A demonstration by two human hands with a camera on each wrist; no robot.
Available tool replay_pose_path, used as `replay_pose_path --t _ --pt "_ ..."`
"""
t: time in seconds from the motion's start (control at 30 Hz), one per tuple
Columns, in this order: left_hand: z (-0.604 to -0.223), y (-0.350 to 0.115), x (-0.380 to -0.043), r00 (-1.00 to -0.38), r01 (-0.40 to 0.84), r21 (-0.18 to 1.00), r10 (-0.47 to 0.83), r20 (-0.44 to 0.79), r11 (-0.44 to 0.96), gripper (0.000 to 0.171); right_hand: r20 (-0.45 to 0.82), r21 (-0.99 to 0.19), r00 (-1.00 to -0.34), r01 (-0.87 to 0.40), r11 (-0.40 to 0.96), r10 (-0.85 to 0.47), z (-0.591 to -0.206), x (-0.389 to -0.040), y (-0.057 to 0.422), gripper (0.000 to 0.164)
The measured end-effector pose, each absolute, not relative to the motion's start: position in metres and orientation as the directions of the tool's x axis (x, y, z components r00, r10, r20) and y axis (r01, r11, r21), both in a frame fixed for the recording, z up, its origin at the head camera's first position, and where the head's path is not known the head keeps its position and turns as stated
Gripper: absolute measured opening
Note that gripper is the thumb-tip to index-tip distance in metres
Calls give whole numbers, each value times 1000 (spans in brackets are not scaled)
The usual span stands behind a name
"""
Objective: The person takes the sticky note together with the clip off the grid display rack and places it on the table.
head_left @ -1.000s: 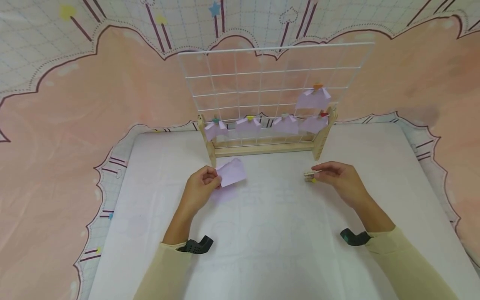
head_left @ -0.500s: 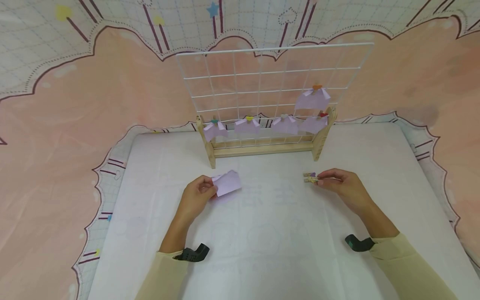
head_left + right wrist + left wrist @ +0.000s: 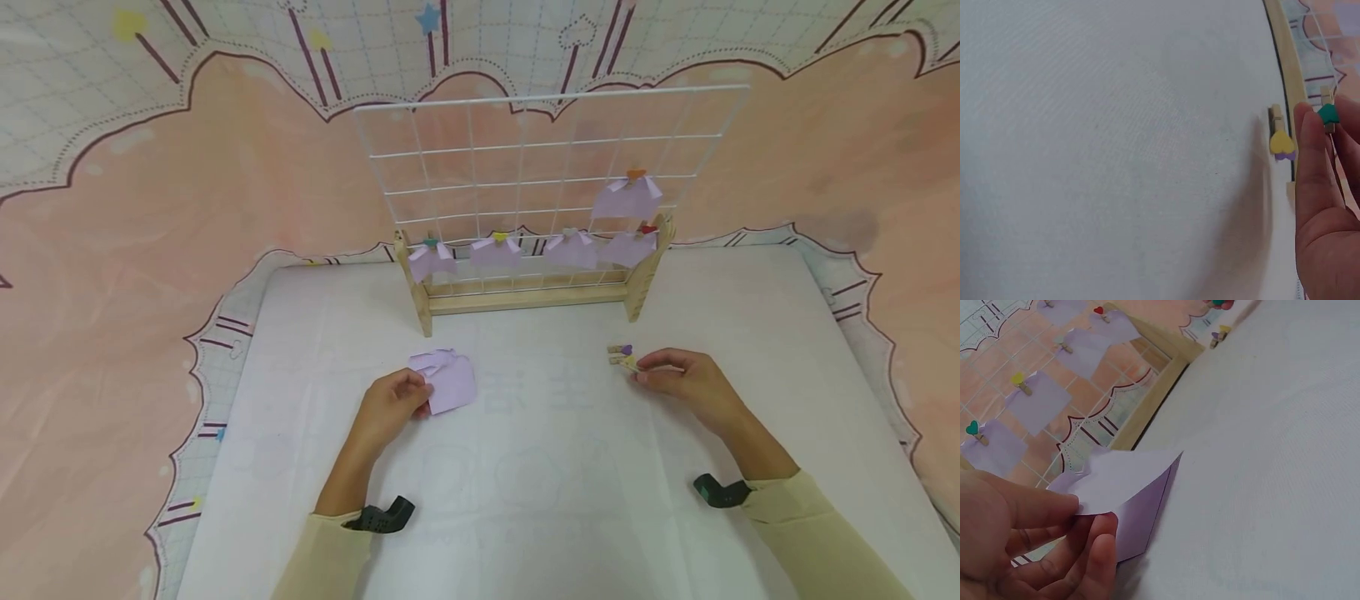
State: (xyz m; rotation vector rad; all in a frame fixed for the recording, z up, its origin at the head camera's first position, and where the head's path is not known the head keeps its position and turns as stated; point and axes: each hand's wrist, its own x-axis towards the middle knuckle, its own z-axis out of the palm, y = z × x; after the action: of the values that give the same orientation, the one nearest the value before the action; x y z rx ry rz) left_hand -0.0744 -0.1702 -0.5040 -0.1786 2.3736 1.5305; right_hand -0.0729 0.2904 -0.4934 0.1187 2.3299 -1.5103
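My left hand (image 3: 388, 408) pinches a folded sheet of purple paper (image 3: 454, 388) between thumb and fingers, low over the white table. In the left wrist view two layers of this paper (image 3: 1129, 478) stand apart at the free edge. My right hand (image 3: 688, 385) pinches a small wooden clothespin with a green heart (image 3: 1329, 114) by the fingertips. Beside those fingertips, a clothespin with a yellow heart (image 3: 1282, 143) and another with a purple heart (image 3: 627, 350) lie together on the table.
Behind the hands stands a white wire grid rack (image 3: 517, 179) on a wooden base (image 3: 528, 300). Several purple paper pieces (image 3: 572, 250) hang on it from clothespins with coloured tops. A patterned pink cloth (image 3: 247, 158) covers the area behind the white table (image 3: 525, 500).
My left hand has drawn back toward me, and the paper has turned so that its folded flaps show. My right hand has lifted slightly away from the lying clothespins, back and right.
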Motion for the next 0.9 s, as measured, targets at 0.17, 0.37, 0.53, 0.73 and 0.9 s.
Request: replay_pose_path --t 0.17,0.37,0.53,0.73,0.9 --pt "-506 -171 -73 -938 -278 873 84 -337 401 14 -351 -865 -928 269 425 -127 -498 -72 293 39" --pt "-510 -171 -72 -931 -286 849 80 -355 444 12 -353 -876 -923 270 399 -151 -499 -70 294 40" --pt "-512 -172 -71 -925 -300 839 78 -373 454 10 -365 -863 -918 271 427 -156 -499 -71 295 41" --pt "-511 -173 -70 -922 -301 844 91 -377 444 11 -394 -847 -899 275 455 -191 -504 -76 298 39" --pt "-510 -173 -70 -917 -317 849 92 -388 423 13 -408 -842 -890 280 461 -205 -511 -83 304 37"
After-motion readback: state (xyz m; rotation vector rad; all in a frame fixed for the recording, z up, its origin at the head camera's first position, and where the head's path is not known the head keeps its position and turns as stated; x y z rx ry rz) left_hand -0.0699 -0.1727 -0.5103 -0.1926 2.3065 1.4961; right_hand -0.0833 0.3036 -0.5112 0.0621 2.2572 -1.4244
